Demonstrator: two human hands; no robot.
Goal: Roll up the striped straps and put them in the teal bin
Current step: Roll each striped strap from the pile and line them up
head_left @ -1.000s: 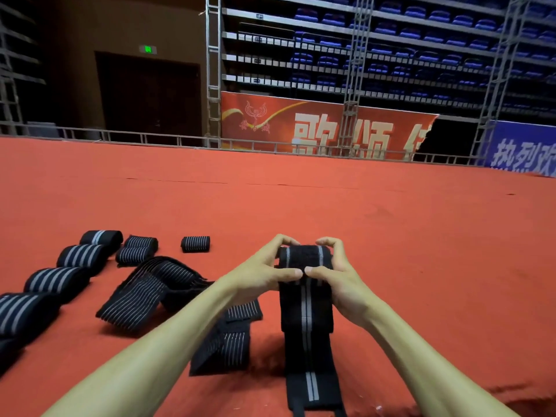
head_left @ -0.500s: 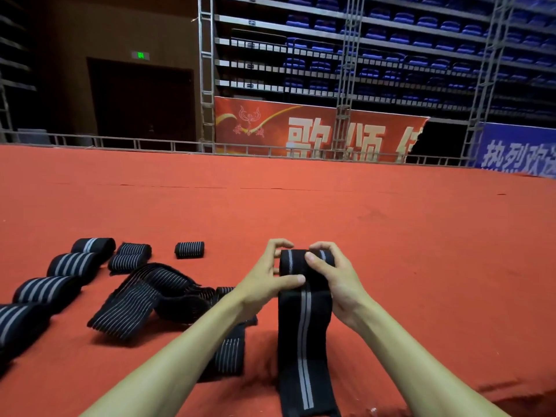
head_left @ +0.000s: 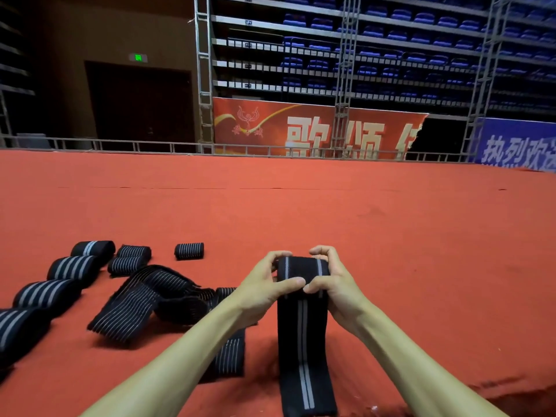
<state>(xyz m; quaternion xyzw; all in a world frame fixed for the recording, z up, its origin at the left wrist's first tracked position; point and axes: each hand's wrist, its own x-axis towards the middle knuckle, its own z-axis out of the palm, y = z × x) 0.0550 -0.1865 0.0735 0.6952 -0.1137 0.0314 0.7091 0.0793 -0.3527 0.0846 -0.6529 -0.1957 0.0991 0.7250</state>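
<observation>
Both hands grip the rolled top of a black strap with grey centre stripes [head_left: 302, 326]: the left hand [head_left: 264, 285] and right hand [head_left: 334, 281] curl round the roll, thumbs meeting in front. Its tail trails down onto the red carpet [head_left: 391, 236]. Finished rolls [head_left: 72, 267] and loose pinstriped straps [head_left: 132, 302] lie to the left (no teal bin in sight).

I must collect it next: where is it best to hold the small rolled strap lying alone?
From above, grip the small rolled strap across its curved near and far sides: it lies alone on its side, axis left to right.
</observation>
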